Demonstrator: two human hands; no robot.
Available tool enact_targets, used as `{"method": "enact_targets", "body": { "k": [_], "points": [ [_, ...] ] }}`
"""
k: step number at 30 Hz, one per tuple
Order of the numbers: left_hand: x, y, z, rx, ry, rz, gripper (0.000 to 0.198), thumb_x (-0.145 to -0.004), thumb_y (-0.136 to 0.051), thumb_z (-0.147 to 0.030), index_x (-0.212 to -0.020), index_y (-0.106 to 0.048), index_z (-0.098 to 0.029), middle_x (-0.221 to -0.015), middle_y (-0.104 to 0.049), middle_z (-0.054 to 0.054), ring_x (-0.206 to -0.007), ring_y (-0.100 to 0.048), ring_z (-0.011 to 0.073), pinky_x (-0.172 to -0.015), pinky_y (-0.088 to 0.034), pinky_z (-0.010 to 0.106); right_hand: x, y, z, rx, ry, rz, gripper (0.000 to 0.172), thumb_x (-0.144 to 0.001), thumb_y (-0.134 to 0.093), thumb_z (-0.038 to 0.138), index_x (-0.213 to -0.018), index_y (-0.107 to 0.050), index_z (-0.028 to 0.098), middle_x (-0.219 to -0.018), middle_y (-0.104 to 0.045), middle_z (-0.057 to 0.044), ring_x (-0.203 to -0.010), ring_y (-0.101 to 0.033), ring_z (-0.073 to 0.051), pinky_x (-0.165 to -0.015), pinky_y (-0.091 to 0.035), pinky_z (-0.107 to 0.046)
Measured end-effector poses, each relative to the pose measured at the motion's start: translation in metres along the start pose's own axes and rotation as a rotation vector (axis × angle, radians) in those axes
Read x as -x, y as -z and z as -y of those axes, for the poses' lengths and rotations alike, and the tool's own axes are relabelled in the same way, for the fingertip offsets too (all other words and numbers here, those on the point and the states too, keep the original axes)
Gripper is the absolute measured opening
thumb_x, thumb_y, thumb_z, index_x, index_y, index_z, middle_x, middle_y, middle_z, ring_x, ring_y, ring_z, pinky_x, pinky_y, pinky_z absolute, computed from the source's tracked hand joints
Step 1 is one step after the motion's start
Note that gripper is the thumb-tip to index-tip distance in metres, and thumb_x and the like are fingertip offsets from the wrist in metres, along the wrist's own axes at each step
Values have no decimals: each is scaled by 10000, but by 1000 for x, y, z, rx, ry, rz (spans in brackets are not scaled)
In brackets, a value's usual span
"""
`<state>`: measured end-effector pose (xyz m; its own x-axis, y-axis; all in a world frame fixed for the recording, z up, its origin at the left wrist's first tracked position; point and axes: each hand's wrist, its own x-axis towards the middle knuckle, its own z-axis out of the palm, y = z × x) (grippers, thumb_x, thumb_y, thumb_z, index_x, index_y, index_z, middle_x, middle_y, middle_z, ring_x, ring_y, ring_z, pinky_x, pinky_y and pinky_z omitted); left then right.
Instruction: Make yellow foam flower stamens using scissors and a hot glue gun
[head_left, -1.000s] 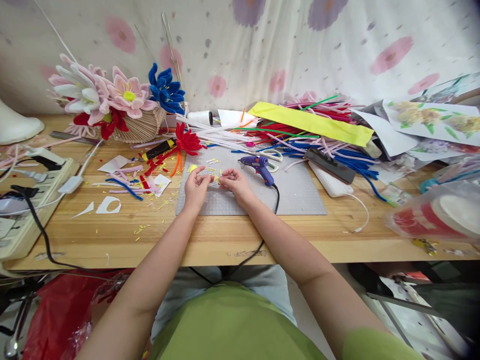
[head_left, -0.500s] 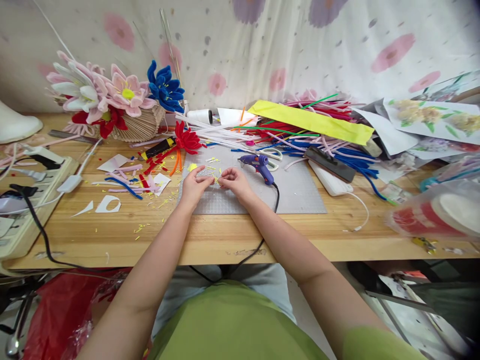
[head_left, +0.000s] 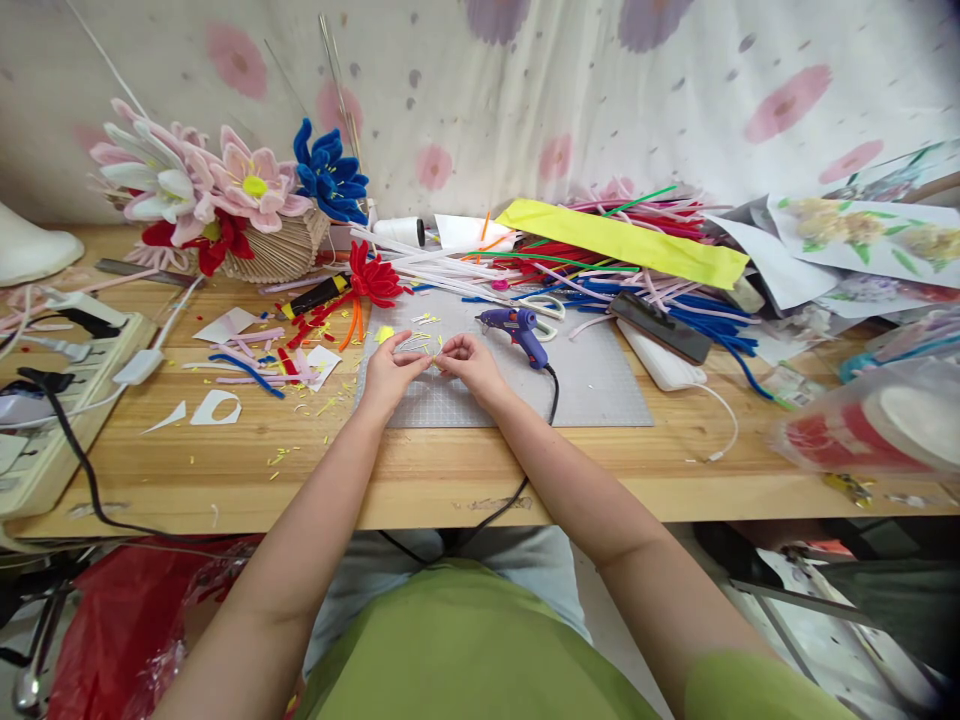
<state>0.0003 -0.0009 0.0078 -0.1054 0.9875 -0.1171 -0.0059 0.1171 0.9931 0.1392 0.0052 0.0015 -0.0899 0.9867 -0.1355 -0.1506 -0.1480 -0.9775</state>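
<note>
Above the grey cutting mat [head_left: 600,385] my two hands meet, fingertips almost touching. My left hand [head_left: 391,370] is closed in a pinch, and so is my right hand [head_left: 471,362]. Between them are thin pale strands with yellow tips [head_left: 420,343]; fingers hide where they are gripped, and the kind is too small to make out. A yellow piece [head_left: 384,333] shows just behind my left fingers. Right of my right hand a purple glue gun [head_left: 519,330] lies on the mat. White-handled scissors [head_left: 550,312] rest behind it.
Pipe cleaners [head_left: 675,300] in several colours pile up at the back under a yellow strip [head_left: 622,240]. Fluffy flowers [head_left: 255,185] fill a basket [head_left: 277,250] at left. Nearby are a power strip [head_left: 97,400], a dark phone [head_left: 660,328], a bagged cup [head_left: 862,430] and the glue gun's cord [head_left: 553,400].
Almost nothing differs. My fingers shift very slightly around the thin strands, and both hands stay in the same place over the mat.
</note>
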Motion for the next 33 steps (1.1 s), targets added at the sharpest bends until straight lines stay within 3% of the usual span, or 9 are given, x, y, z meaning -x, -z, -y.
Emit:
{"method": "enact_targets", "body": {
  "k": [9,16,23,28,33],
  "points": [
    [0,-3,2,13,-56,-62,613,-547,-747,-199,-1100,-484,-177,-700,-667,-6,-656,-638,130,-712,-493,285,1,2,1,-49,17,71,356,-537,-735,307,-759,-484,186,-597,-573,63,-547,-548,-80,-586,-460,-238],
    [-1,-7,9,22,-139,-95,598,-554,-740,-212,-1078,-454,-202,-700,-651,-25,-645,-634,121,-705,-495,278,-4,0,-4,11,68,5,371,-526,-741,319,-759,-481,193,-644,-590,50,-570,-539,-76,-591,-450,-234],
    [-3,-3,4,96,-85,-34,537,-603,-722,-306,-1077,-507,-172,-730,-676,18,-707,-666,166,-784,-505,340,-6,5,-2,50,97,11,332,-534,-716,319,-747,-492,196,-617,-564,66,-560,-528,-74,-573,-430,-227],
    [-3,-2,5,-10,-110,-11,579,-559,-761,-272,-1082,-531,-178,-736,-682,21,-705,-651,158,-748,-498,311,-6,6,0,99,111,37,314,-537,-704,311,-726,-481,197,-594,-557,65,-563,-521,-79,-580,-420,-233],
    [-3,-6,7,6,-119,-113,543,-567,-741,-228,-1058,-516,-183,-699,-658,-4,-660,-633,136,-720,-490,291,-5,3,3,117,126,30,337,-537,-713,307,-749,-476,199,-632,-562,57,-591,-528,-85,-589,-406,-232]
  ]
}}
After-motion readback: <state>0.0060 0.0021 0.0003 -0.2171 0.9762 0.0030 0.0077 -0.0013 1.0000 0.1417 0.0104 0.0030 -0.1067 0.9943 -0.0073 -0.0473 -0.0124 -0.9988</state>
